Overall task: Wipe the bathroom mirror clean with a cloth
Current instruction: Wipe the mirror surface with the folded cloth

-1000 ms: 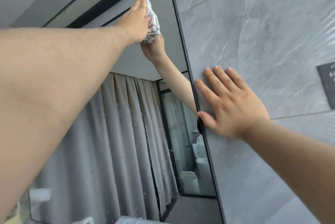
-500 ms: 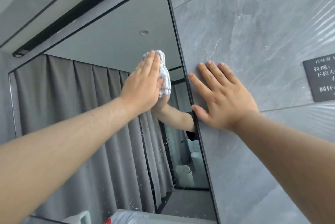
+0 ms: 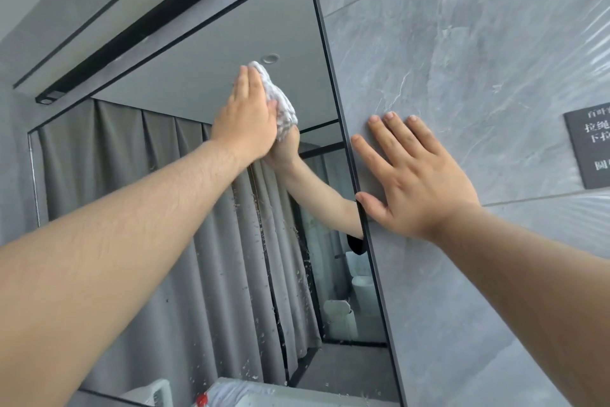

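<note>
The left hand [image 3: 246, 119] lies flat with straight fingers, pressing a crumpled white cloth [image 3: 282, 104] against the mirror [image 3: 198, 76] in the upper middle of the frame. The cloth sticks out past the fingertips and the right edge of the palm, and the hand's reflection meets it from behind. The right hand [image 3: 416, 182] is open too, its 4 fingers spread flat on the grey tiled wall [image 3: 462, 43] right of centre, thumb touching the mirror's dark frame. Small splashes [image 3: 264, 241] dot the glass in the lower middle, over a reflected grey curtain [image 3: 115, 159]. A dark sign [image 3: 591, 149] hangs at the right edge.
</note>
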`<state>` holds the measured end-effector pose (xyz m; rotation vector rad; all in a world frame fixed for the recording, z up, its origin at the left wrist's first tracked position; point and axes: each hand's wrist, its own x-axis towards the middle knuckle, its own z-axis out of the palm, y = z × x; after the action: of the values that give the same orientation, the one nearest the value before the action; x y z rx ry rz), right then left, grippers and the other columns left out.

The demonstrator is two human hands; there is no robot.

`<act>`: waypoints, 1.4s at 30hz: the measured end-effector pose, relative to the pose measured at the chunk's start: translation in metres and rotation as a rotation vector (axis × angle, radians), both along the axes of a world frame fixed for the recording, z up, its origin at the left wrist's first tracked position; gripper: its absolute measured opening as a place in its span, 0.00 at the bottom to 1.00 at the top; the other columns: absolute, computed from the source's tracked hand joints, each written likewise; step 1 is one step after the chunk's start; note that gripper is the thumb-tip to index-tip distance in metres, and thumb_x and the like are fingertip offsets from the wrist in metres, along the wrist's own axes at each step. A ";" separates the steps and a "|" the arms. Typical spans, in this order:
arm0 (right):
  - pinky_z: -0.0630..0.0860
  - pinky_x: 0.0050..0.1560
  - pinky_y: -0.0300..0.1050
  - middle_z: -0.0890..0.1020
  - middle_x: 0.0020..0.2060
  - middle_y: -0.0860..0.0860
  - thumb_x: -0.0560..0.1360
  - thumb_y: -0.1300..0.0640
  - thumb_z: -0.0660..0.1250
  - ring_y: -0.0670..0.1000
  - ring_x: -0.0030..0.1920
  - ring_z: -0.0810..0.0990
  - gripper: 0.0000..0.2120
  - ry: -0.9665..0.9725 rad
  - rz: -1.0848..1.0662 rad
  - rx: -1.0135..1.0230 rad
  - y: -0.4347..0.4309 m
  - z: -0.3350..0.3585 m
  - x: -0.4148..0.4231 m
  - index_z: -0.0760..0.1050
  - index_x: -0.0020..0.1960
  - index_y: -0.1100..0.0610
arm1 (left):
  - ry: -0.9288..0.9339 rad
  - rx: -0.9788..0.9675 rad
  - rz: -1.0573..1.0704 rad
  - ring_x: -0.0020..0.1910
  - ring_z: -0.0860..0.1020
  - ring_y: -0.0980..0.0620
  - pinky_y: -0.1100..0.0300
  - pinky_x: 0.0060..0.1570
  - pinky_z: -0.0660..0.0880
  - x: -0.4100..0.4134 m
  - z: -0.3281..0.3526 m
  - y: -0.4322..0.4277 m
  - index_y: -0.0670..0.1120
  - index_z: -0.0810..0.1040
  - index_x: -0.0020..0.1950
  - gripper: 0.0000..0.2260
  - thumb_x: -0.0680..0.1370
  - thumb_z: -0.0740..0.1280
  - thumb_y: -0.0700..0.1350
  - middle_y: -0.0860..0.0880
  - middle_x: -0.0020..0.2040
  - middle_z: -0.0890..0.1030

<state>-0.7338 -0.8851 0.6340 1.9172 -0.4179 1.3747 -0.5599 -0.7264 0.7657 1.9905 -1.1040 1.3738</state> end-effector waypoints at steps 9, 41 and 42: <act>0.55 0.77 0.64 0.64 0.75 0.65 0.76 0.38 0.53 0.66 0.76 0.61 0.35 0.016 -0.001 0.003 0.000 0.001 -0.002 0.64 0.78 0.55 | -0.145 0.091 -0.022 0.80 0.45 0.47 0.58 0.77 0.41 0.001 -0.062 0.003 0.39 0.45 0.80 0.27 0.85 0.50 0.48 0.41 0.81 0.46; 0.53 0.77 0.63 0.63 0.76 0.64 0.77 0.37 0.50 0.65 0.77 0.59 0.35 0.046 -0.046 0.033 0.004 0.001 -0.005 0.61 0.79 0.54 | 0.083 -0.098 -0.096 0.80 0.49 0.47 0.51 0.78 0.50 0.016 -0.133 0.010 0.39 0.51 0.80 0.26 0.84 0.52 0.46 0.43 0.81 0.52; 0.53 0.77 0.63 0.63 0.76 0.64 0.77 0.37 0.50 0.65 0.77 0.59 0.35 0.046 -0.049 0.034 0.003 0.001 -0.004 0.61 0.79 0.54 | 0.067 -0.072 -0.103 0.80 0.48 0.47 0.50 0.79 0.49 0.010 -0.144 0.008 0.40 0.50 0.80 0.26 0.84 0.52 0.46 0.42 0.81 0.50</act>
<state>-0.7383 -0.8816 0.6346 1.9496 -0.4648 1.2973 -0.5500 -0.7188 0.6215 1.8881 -1.0957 1.2678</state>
